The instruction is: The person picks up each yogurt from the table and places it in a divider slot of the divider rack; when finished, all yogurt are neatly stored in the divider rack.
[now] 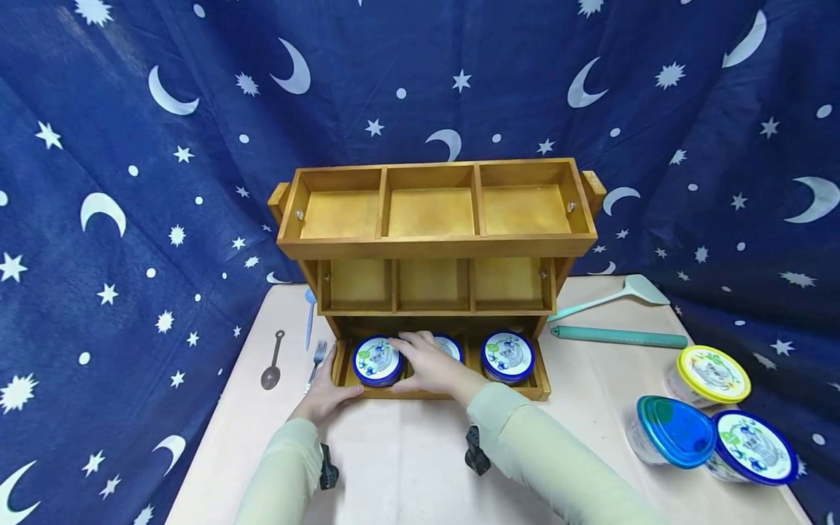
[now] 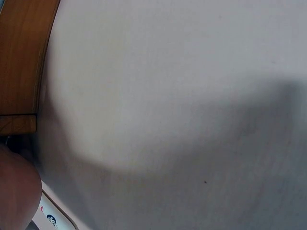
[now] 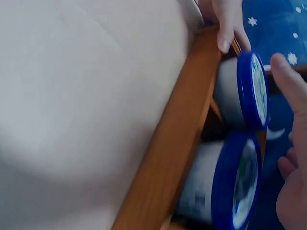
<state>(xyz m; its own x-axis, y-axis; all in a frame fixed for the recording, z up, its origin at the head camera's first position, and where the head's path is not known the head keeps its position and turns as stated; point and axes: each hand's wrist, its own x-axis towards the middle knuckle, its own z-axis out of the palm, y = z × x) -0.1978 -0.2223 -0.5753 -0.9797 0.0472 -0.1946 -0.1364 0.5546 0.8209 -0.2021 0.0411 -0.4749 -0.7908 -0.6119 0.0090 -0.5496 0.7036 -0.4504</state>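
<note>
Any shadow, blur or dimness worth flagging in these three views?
Head: fairly even light, wooden rack clear. Left wrist: broad soft shadow over the tabletop. Right wrist: nearer blue-lidded tub blurred, its label unreadable; tabletop shadowed too.

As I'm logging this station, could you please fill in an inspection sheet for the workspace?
Surface: pale tabletop; small dark speck in the left wrist view.
Job's things: three blue-lidded tubs in the bottom tier of a wooden rack.
Clutter: brown spoon, blue utensil, fork at left; spatula, green rod, three other lidded tubs at right.
Hands: left hand touching the tier's left front corner; right hand over the left and middle tubs, contact unclear.
Cables: nothing seen.
Surroundings: blue cloth with moons and stars.
</note>
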